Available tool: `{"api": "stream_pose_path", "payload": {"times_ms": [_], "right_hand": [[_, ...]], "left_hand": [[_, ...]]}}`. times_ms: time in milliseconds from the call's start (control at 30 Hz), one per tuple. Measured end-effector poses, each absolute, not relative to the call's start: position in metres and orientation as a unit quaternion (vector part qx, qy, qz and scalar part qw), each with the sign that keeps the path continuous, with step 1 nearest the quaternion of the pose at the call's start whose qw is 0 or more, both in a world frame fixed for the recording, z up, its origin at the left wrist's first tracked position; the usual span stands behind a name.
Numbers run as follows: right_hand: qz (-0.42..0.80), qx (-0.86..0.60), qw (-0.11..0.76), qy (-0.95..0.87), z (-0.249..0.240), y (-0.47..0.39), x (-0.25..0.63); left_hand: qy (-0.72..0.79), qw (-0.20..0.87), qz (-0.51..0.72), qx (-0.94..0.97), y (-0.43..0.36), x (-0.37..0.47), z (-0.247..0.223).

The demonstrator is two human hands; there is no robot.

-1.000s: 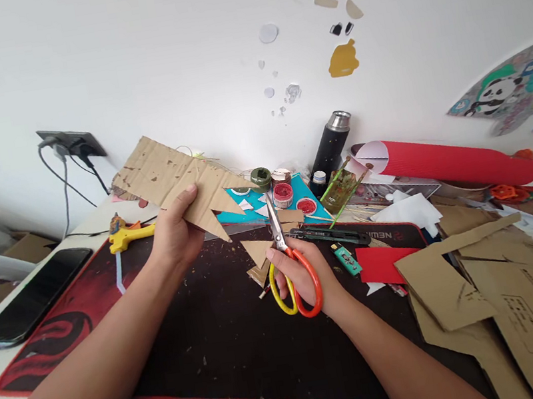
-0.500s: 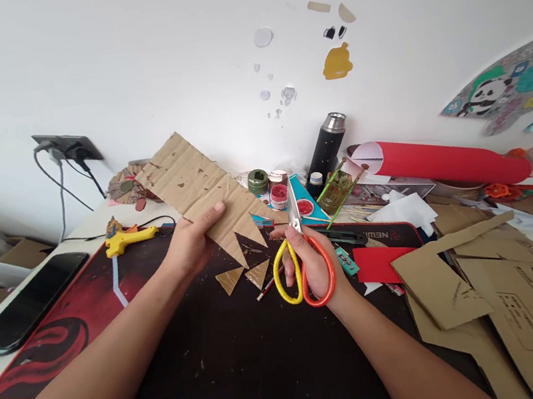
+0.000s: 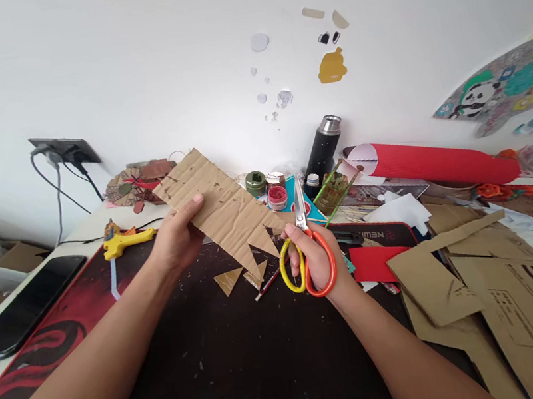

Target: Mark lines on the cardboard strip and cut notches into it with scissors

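Observation:
My left hand (image 3: 179, 237) grips a brown cardboard piece (image 3: 221, 200) by its lower left edge, thumb on top. Pointed, zigzag teeth are cut along the cardboard's right end. In my right hand (image 3: 318, 255) are scissors (image 3: 301, 214) with one yellow and one orange-red handle, their blades together and pointing up. My right fingertips are close to the cardboard's right corner; whether they touch it I cannot tell. Two small cardboard triangles (image 3: 227, 282) and a pencil (image 3: 267, 285) lie beneath on the black mat (image 3: 251, 357).
To the left are a yellow glue gun (image 3: 129, 241) and a phone (image 3: 28, 308). Behind stand paint jars (image 3: 256, 183), a black flask (image 3: 325, 149) and a red roll (image 3: 442, 161). Red paper (image 3: 378, 264) and cardboard sheets (image 3: 521, 307) lie at the right.
The cardboard has shifted right and down, and my left hand now holds it nearer its left side. My right hand has moved slightly right, bringing its fingertips close to the cardboard's toothed end.

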State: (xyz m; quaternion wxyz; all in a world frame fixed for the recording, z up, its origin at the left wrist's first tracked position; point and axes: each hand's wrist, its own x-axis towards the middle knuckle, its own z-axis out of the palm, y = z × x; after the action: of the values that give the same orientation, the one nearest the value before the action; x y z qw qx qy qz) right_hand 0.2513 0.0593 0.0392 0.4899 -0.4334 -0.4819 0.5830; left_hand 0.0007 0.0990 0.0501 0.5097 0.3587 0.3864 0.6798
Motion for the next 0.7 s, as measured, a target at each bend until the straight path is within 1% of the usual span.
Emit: {"api": "stream_pose_path", "payload": {"times_ms": [67,133,267,500,700], "right_hand": [[0.580,-0.429,0.495,-0.484,0.036,0.061,0.252],[0.581,-0.425,0.499,-0.483,0.033,0.063,0.253],[0.583,-0.426,0.518,-0.459,0.033,0.066,0.254],[0.587,-0.428,0.554,-0.407,0.042,0.070,0.255],[0.595,-0.423,0.542,-0.415,0.039,0.070,0.255]], "left_hand": [[0.416,0.491,0.673,0.364,0.103,-0.011,0.054],[0.431,0.498,0.657,0.367,0.105,-0.020,0.058],[0.412,0.513,0.662,0.360,0.109,-0.026,0.060],[0.404,0.502,0.679,0.353,0.114,-0.026,0.060],[0.413,0.512,0.662,0.359,0.107,-0.017,0.059]]}}
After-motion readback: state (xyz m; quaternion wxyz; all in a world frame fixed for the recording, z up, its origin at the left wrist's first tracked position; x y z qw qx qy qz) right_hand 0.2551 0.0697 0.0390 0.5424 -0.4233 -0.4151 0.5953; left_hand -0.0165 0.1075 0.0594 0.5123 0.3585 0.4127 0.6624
